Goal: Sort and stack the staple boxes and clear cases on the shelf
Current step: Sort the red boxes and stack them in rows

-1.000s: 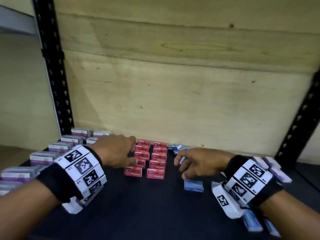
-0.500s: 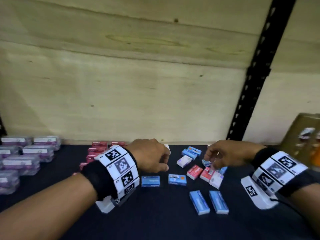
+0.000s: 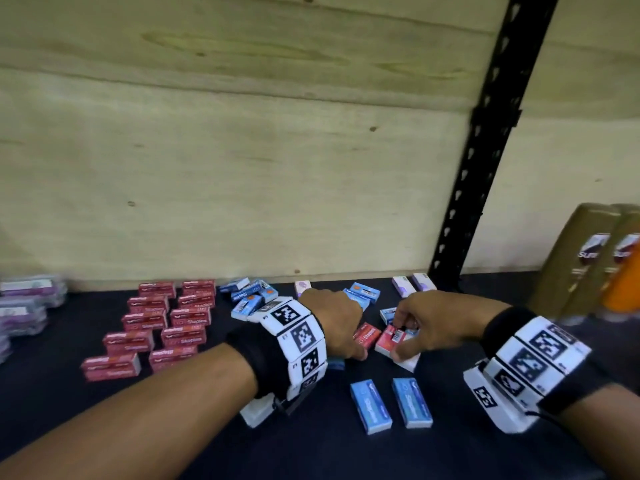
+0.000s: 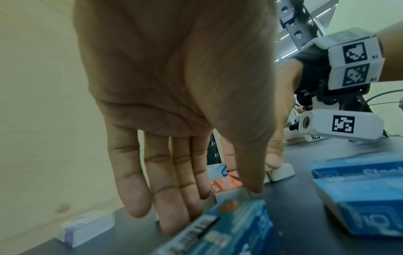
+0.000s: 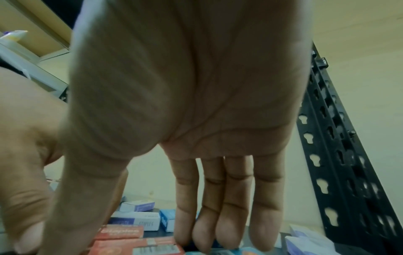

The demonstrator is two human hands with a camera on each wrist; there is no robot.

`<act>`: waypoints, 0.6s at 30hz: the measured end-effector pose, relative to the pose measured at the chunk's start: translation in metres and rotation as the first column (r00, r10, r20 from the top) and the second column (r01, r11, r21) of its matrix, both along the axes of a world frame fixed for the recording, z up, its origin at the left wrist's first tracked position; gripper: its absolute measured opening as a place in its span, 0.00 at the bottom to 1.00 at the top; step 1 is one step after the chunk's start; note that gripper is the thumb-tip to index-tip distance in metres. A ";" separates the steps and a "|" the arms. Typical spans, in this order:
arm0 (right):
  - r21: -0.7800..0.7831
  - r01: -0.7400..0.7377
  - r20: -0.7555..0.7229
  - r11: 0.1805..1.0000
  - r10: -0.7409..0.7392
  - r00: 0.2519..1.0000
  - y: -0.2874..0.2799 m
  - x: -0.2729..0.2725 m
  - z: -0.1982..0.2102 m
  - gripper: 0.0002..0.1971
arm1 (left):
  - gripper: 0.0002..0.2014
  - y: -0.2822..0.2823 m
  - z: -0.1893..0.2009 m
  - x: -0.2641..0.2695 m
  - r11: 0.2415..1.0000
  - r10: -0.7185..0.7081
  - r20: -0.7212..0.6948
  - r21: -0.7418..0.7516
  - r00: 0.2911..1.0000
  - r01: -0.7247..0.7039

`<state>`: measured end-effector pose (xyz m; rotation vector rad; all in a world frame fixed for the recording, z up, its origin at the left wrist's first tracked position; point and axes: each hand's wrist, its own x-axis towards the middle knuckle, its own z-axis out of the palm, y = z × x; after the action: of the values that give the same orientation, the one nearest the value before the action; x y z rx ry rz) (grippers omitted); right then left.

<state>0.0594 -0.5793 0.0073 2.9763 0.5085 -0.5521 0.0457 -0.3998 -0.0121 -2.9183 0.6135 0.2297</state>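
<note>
My left hand (image 3: 334,323) hovers arched over a blue staple box (image 4: 229,229). Its straight fingers (image 4: 172,215) touch down at the box's far edge and grip nothing. My right hand (image 3: 427,325) pinches a loose red staple box (image 3: 388,339) between thumb and fingers. That red box (image 5: 139,247) shows a barcode. A second red box (image 3: 366,336) lies between the hands, and a white box (image 3: 410,362) sits under the right thumb. Red boxes (image 3: 156,327) stand stacked in two rows at the left. Clear cases (image 3: 24,299) sit far left.
Two blue boxes (image 3: 370,407) lie side by side near the front of the dark shelf (image 3: 346,455). More blue boxes (image 3: 249,296) and white ones (image 3: 403,285) lie along the plywood back wall. A black upright (image 3: 485,140) and brown cartons (image 3: 585,261) stand to the right.
The view has swung right, away from the red stacks. Both hands moved right to the loose boxes. The left hand now covers the blue boxes and the right hand has closed on a red one.
</note>
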 end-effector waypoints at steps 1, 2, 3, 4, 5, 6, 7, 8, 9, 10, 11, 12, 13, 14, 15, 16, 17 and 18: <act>-0.009 0.004 -0.002 1.000 -0.004 1.000 0.001 0.001 0.000 0.35 | 0.27 0.000 -0.001 0.001 1.000 0.006 -0.006 0.004 1.000 -0.006; -0.022 0.006 -0.004 1.000 -0.006 1.000 0.001 0.002 -0.002 0.36 | 0.28 -0.001 -0.001 0.002 1.000 0.012 -0.015 0.006 1.000 -0.012; -0.039 0.002 -0.004 0.999 -0.002 1.000 0.002 0.002 -0.003 0.37 | 0.28 -0.001 -0.002 0.003 1.000 0.017 -0.025 0.008 1.000 -0.017; -0.050 -0.001 -0.002 0.999 0.001 1.000 0.003 0.003 -0.004 0.38 | 0.28 -0.002 -0.002 0.004 1.000 0.023 -0.037 0.010 0.999 -0.023; -0.054 -0.001 0.002 0.999 0.001 1.000 0.004 0.003 -0.005 0.38 | 0.27 -0.002 -0.002 0.005 1.000 0.027 -0.048 0.013 0.998 -0.027; -0.049 0.002 0.006 0.999 -0.002 1.000 0.004 0.003 -0.006 0.38 | 0.25 -0.003 -0.001 0.005 0.999 0.030 -0.055 0.017 0.998 -0.029; -0.046 0.004 0.009 0.999 -0.004 1.000 0.006 0.003 -0.007 0.37 | 0.22 -0.004 0.000 0.005 0.999 0.030 -0.057 0.022 0.998 -0.029; -0.044 0.007 0.012 0.999 -0.006 1.000 0.007 0.002 -0.007 0.36 | 0.20 -0.004 0.001 0.005 0.999 0.031 -0.053 0.027 0.998 -0.029; -0.048 0.006 0.018 0.999 -0.006 1.000 0.008 0.002 -0.007 0.35 | 0.18 -0.002 0.002 0.005 0.999 0.033 -0.051 0.026 0.998 -0.032; -0.052 0.005 0.027 0.999 -0.004 1.000 0.009 0.001 -0.008 0.34 | 0.16 0.000 0.004 0.005 0.999 0.035 -0.052 0.019 0.998 -0.034; -0.053 0.002 0.038 0.999 0.000 0.999 0.010 0.000 -0.009 0.32 | 0.16 0.003 0.006 0.004 0.999 0.035 -0.052 0.007 0.998 -0.035; -0.043 -0.002 0.047 0.999 0.004 0.999 0.011 0.000 -0.010 0.31 | 0.17 0.007 0.008 0.005 0.999 0.036 -0.049 -0.010 0.998 -0.036; -0.029 -0.005 0.056 1.000 0.007 0.998 0.011 -0.001 -0.010 0.29 | 0.18 0.011 0.010 0.005 0.999 0.037 -0.042 -0.029 0.998 -0.038; -0.012 -0.006 0.062 1.000 0.007 0.998 0.012 -0.001 -0.008 0.27 | 0.19 0.016 0.012 0.005 0.998 0.044 -0.036 -0.052 0.998 -0.046; 0.004 -0.005 0.064 1.000 0.005 0.998 0.013 -0.001 -0.007 0.26 | 0.19 0.021 0.015 0.004 0.995 0.055 -0.036 -0.076 0.998 -0.057; 0.019 -0.004 0.064 1.000 0.003 0.998 0.014 -0.001 -0.004 0.26 | 0.19 0.027 0.018 0.003 0.992 0.069 -0.035 -0.100 0.997 -0.073; 0.033 -0.002 0.063 0.999 0.000 0.998 0.014 -0.001 0.000 0.25 | 0.19 0.032 0.021 0.002 0.989 0.084 -0.035 -0.122 0.996 -0.087; 0.044 -0.005 0.066 0.999 0.002 0.998 0.015 -0.001 0.003 0.26 | 0.18 0.037 0.024 0.001 0.984 0.096 -0.034 -0.144 0.995 -0.100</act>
<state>0.0582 -0.5642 0.0108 3.0227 0.5265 -0.4462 0.0464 -0.3625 0.0121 -3.0953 0.5114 0.2457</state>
